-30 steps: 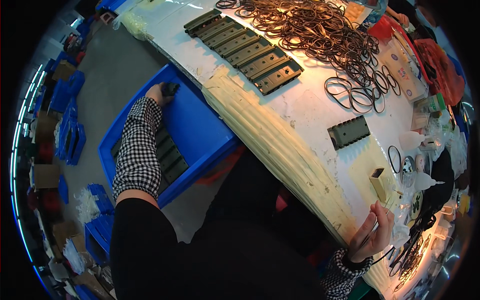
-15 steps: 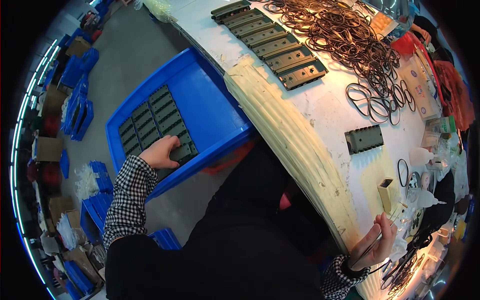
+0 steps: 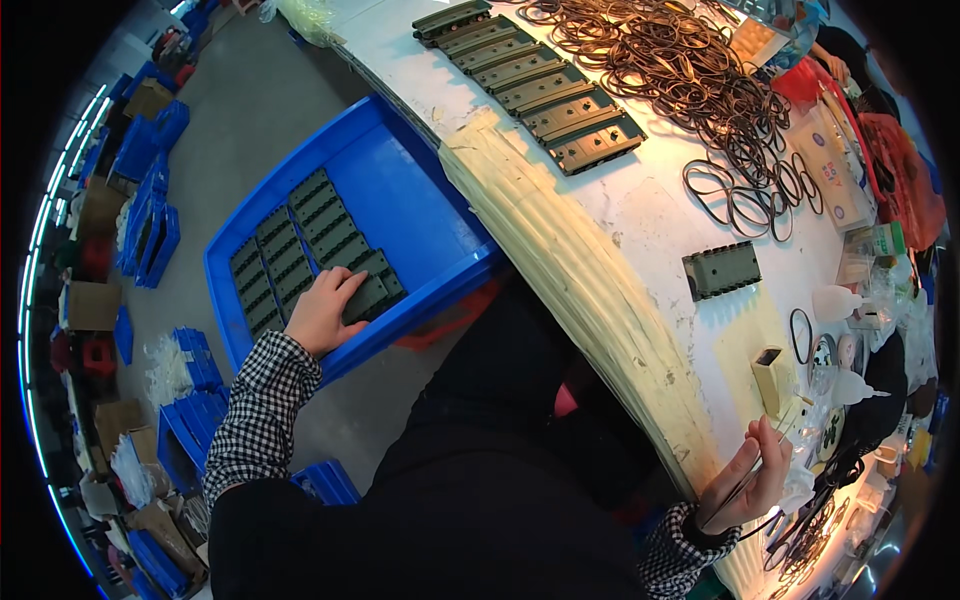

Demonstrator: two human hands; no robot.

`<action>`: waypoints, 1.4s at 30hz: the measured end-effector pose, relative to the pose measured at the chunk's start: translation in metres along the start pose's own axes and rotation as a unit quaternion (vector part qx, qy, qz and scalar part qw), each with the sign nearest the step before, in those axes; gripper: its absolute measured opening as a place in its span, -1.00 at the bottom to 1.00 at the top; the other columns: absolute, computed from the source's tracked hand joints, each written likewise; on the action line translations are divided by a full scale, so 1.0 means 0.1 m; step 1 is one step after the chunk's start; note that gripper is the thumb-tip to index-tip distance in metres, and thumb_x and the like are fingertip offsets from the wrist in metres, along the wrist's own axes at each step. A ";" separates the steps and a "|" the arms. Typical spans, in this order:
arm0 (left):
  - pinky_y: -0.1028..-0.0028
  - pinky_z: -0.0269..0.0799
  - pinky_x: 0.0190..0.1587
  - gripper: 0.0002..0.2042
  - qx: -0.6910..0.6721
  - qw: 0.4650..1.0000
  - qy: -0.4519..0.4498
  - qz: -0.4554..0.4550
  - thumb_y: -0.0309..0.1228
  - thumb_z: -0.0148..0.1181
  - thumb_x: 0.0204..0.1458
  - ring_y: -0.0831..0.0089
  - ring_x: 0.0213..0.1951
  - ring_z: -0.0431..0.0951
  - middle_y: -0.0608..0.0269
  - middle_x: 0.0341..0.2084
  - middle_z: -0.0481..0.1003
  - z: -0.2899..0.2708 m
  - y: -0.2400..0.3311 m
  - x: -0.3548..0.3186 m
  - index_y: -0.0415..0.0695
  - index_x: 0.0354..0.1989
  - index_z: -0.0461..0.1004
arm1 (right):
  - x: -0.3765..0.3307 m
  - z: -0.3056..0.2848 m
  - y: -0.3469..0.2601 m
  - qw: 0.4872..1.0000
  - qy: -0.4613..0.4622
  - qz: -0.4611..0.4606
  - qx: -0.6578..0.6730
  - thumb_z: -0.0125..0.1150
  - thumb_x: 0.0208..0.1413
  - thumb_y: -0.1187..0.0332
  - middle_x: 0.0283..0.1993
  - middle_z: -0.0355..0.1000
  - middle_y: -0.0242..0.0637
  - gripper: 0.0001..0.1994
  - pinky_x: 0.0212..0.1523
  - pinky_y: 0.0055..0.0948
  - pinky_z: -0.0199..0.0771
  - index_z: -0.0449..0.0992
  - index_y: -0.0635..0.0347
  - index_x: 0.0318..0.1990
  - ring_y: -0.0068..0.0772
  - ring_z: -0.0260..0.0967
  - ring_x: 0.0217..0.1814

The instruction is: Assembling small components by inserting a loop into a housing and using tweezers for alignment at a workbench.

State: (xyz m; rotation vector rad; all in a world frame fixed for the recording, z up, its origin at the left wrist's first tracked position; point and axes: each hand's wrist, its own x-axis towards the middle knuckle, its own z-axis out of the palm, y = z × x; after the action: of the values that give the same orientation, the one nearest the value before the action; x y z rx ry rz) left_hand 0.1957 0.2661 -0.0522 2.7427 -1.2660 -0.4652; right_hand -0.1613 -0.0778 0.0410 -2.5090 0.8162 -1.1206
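Note:
My left hand (image 3: pixel 325 310) reaches into a blue plastic bin (image 3: pixel 428 205) on the left. Its thumb and fingers are round the near end of a dark green ribbed plastic part (image 3: pixel 378 288), the closest in a row of similar parts (image 3: pixel 325 215). The fingers partly cover that end. Low on the right, by the table edge, my right hand (image 3: pixel 748 480) is closed on a slim metal tool that looks like tweezers (image 3: pixel 738 492). One more green ribbed part (image 3: pixel 722 271) lies alone on the white table, above the right hand.
A row of green parts (image 3: pixel 545 90) lies on the table's far side, beside a heap of dark rubber rings (image 3: pixel 670 70). A cream block (image 3: pixel 768 378) and white dropper bottles (image 3: pixel 850 388) stand near my right hand. Yellowish padding (image 3: pixel 590 280) lines the table edge.
My left hand has shifted slightly right in the bin, and more of the green part at its fingers shows. My right hand keeps the slim tool in nearly the same place.

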 end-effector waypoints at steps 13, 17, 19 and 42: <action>0.19 0.43 -0.05 -0.33 -0.027 0.998 0.060 0.010 -0.20 0.36 -0.20 0.02 -0.05 0.41 -0.04 -0.14 0.31 0.06 0.52 1.04 -0.20 0.11 0.26 | 0.03 0.01 -0.03 1.000 0.009 -0.004 -0.006 0.04 0.08 0.60 -0.34 0.39 -0.06 -0.80 -0.29 -0.40 0.37 0.50 0.39 -0.14 -0.24 0.35 -0.34; 0.19 0.41 -0.05 -0.35 -0.033 0.997 0.038 0.052 -0.23 0.37 -0.20 0.01 -0.06 0.41 -0.04 -0.14 0.30 0.10 0.54 1.14 -0.21 0.09 0.27 | 0.03 0.00 -0.04 1.000 0.007 -0.004 -0.008 0.05 0.08 0.59 -0.34 0.39 -0.07 -0.79 -0.29 -0.41 0.37 0.50 0.38 -0.14 -0.24 0.35 -0.34; 0.19 0.40 -0.05 -0.37 -0.057 0.995 0.026 0.074 -0.25 0.37 -0.21 0.00 -0.08 0.41 -0.05 -0.15 0.29 0.11 0.50 1.16 -0.23 0.07 0.29 | 0.04 0.00 -0.04 1.000 0.008 -0.006 -0.009 0.06 0.07 0.59 -0.35 0.40 -0.07 -0.79 -0.29 -0.41 0.36 0.50 0.38 -0.13 -0.24 0.35 -0.34; 0.37 0.35 0.09 -0.37 -0.311 0.950 -0.026 0.006 -0.31 0.35 -0.14 0.19 -0.01 0.48 -0.15 -0.08 0.45 0.05 0.47 1.25 -0.39 0.09 0.30 | 0.03 0.01 0.02 1.000 0.008 -0.024 -0.005 0.09 0.04 0.59 -0.36 0.42 -0.08 -0.79 -0.34 -0.41 0.35 0.51 0.38 -0.14 -0.23 0.35 -0.37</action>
State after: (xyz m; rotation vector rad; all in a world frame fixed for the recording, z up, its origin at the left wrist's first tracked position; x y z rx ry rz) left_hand 0.2362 0.1415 -0.0765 2.1995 -0.9301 -0.7819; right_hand -0.1595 -0.0813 0.0418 -2.5434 0.7733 -1.1568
